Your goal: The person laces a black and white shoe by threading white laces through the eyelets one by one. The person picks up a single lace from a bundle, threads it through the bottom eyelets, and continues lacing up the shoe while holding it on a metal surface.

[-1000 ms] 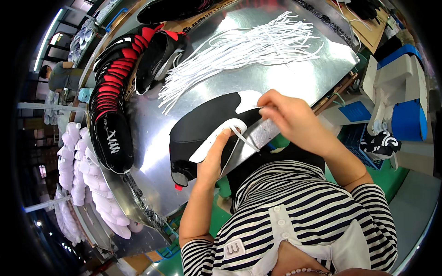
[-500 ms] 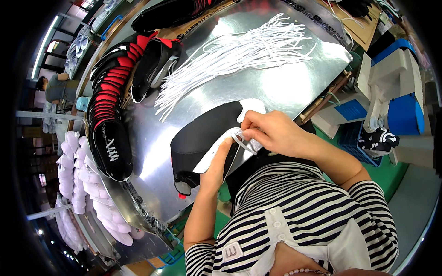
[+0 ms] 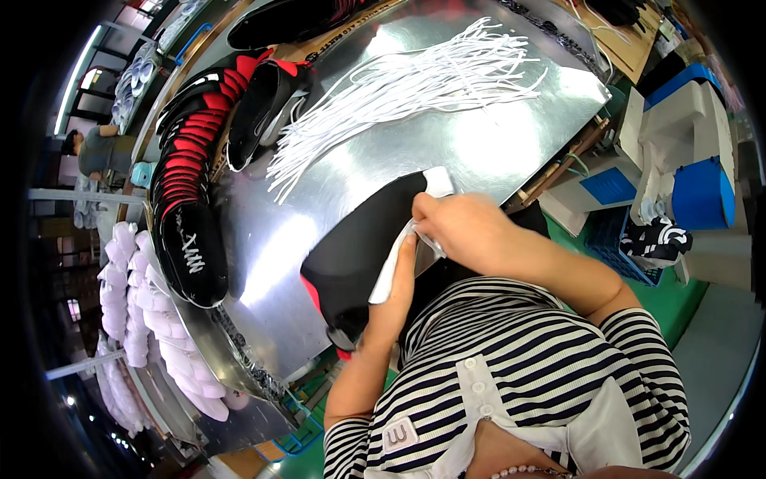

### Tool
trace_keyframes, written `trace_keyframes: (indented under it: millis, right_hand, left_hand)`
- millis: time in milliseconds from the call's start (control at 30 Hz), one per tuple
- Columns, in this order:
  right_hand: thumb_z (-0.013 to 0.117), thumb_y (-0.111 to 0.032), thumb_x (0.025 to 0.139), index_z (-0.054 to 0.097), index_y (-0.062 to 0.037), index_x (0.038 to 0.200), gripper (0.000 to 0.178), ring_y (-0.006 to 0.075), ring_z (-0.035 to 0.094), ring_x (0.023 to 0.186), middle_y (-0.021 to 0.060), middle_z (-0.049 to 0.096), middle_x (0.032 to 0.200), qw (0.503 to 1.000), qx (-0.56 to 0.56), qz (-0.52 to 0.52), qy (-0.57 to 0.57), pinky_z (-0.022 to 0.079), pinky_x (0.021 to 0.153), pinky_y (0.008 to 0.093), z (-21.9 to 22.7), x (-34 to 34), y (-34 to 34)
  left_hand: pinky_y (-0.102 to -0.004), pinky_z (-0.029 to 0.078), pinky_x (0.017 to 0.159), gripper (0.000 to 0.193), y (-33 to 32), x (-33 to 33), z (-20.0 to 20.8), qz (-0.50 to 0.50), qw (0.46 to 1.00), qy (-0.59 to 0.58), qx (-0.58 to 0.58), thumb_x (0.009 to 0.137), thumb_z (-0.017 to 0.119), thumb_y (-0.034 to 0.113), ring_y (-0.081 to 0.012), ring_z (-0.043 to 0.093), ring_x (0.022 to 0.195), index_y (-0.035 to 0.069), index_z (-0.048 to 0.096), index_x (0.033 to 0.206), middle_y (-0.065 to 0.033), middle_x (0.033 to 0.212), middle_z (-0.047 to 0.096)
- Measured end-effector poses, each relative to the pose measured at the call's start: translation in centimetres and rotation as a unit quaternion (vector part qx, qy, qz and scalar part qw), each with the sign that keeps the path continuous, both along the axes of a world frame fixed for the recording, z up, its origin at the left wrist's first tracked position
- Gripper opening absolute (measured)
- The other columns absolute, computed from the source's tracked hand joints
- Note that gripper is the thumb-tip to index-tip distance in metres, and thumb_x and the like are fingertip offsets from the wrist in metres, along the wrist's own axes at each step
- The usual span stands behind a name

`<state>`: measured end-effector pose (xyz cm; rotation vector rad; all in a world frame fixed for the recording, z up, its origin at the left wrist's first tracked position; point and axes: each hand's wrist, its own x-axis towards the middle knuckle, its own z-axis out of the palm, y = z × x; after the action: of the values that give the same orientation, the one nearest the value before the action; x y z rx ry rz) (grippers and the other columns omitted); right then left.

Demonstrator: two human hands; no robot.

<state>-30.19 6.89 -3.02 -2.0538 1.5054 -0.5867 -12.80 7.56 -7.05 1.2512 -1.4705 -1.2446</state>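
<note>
A black shoe upper [image 3: 359,227] with white parts and a red edge lies tilted over the near edge of the metal table. My left hand [image 3: 392,291] grips it along the white strip [image 3: 387,275], thumb pointing up toward the other hand. Fingers of my right hand [image 3: 461,231] are pinched at the end of that strip, on a thin white shoelace [image 3: 435,247] that shows only in part beneath them. Farther back on the table lies a loose bundle of white shoelaces [image 3: 399,88].
A curved row of nested black and red shoe uppers [image 3: 191,160] lines the table's left side, with another black upper [image 3: 259,112] beside it. Stacked white shoe parts [image 3: 179,351] hang lower left. A beige and blue machine [image 3: 678,152] and a blue crate [image 3: 610,251] stand at right.
The shoe upper has turned and its lower end has shifted right and nearer me. My left hand moved up and right with it. My right hand has tilted, and less of the shoelace shows.
</note>
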Motion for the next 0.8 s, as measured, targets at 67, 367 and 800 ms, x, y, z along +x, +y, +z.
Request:
trace_keyframes:
  millis: [67, 367, 800]
  right_hand:
    - [0.064, -0.013, 0.086, 0.059, -0.0049, 0.093, 0.011, 0.034, 0.067, 0.078, 0.0109, 0.067, 0.079, 1.0, -0.02, -0.002, -0.01, 0.051, 0.065, 0.0434, 1.1, -1.4, 0.5]
    - [0.084, -0.02, 0.075, 0.061, -0.0035, 0.116, 0.05, 0.0066, 0.053, 0.072, 0.0005, 0.062, 0.091, 0.937, 0.172, -0.102, -0.285, 0.043, 0.064, 0.0208, -2.3, -4.0, -3.3]
    - [0.08, -0.012, 0.079, 0.059, -0.0039, 0.11, 0.038, 0.0067, 0.058, 0.08, 0.0001, 0.065, 0.091, 0.893, 0.127, -0.183, -0.392, 0.047, 0.07, 0.0215, -4.6, -2.6, -6.0]
  left_hand:
    - [-0.0291, 0.051, 0.086, 0.026, -0.4, 1.0, 0.2, 0.021, 0.994, 0.053, 0.096, 0.097, 0.061, 0.016, -0.0169, 0.065, 0.093, -0.003, 0.065, 0.114, -0.0082, 0.106, 0.068]
    - [-0.0271, 0.051, 0.083, 0.02, -2.5, 3.4, 1.5, -0.067, 0.99, 0.019, 0.12, 0.089, 0.07, 0.007, -0.0165, 0.066, 0.091, -0.002, 0.069, 0.107, -0.0078, 0.101, 0.071]
    - [-0.0327, 0.051, 0.088, 0.031, -6.4, 5.6, 2.2, -0.124, 0.976, -0.132, 0.118, 0.092, 0.065, 0.015, -0.0204, 0.066, 0.099, -0.002, 0.064, 0.117, -0.0136, 0.111, 0.07]
